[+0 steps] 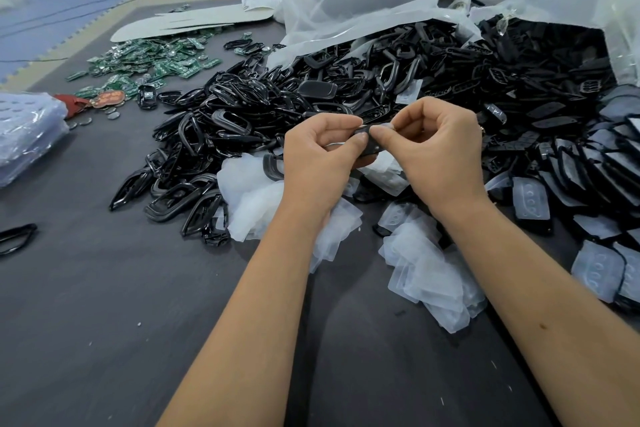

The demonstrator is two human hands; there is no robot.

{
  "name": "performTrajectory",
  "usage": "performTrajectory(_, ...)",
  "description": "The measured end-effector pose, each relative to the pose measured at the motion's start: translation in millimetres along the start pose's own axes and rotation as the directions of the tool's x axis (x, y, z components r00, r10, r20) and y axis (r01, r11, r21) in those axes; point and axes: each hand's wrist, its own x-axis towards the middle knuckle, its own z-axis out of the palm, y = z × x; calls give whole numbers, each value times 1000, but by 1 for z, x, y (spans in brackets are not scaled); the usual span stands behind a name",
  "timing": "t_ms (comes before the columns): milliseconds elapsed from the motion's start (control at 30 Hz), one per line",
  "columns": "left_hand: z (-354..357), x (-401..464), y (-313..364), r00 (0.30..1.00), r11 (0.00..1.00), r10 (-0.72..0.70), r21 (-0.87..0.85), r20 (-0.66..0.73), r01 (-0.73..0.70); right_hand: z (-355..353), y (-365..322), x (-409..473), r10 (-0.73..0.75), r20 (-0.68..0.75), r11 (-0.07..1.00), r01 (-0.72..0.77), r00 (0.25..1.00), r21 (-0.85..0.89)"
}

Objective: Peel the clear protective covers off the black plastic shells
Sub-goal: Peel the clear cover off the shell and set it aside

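Head view: two hands, left (320,149) and right (433,146), each grip pinching one black shell (371,146).

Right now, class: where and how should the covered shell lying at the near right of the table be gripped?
Pinch the covered shell by its long side edges, coming from above. It lies flat on the table with its clear cover facing up, so the edges look easiest to reach, leaving the cover's rim free to peel.

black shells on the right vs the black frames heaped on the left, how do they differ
The black shells are solid panels, most under clear covers, lying roughly in overlapping rows. The black frames are open rings, bare and glossy, tangled in a heap. Both are black plastic on the same dark table.
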Motion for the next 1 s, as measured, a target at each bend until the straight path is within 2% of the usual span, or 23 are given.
performTrajectory(133,0,-1,0,1000,1000,9,-1,18,-9,0,1,0,32,-18,999,-32,999,-7)
performTrajectory(467,0,-3,2,1000,1000,8,-14,4,-8,0,3,1,237,32,952,-239,971,191)
performTrajectory(533,-1,-3,3,1000,1000,5,-29,4,-5,-1,3,1,302,82,911,-313,950,267)
performTrajectory(600,-1,-4,4,1000,1000,8,-28,6,-7,-2,3,2,357,191,843,-404,914,356)
performTrajectory(667,0,-4,5,1000,1000,12,-20,8,-12,-3,3,2,370,272,797,-454,888,397)
performTrajectory(800,1,-5,7,1000,1000,10,-16,23,-10,-1,2,0,349,325,756,-469,879,457)
performTrajectory(1000,0,-4,8,999,999,-13,-38,45,14,0,4,0,346,272,778,-437,898,451)
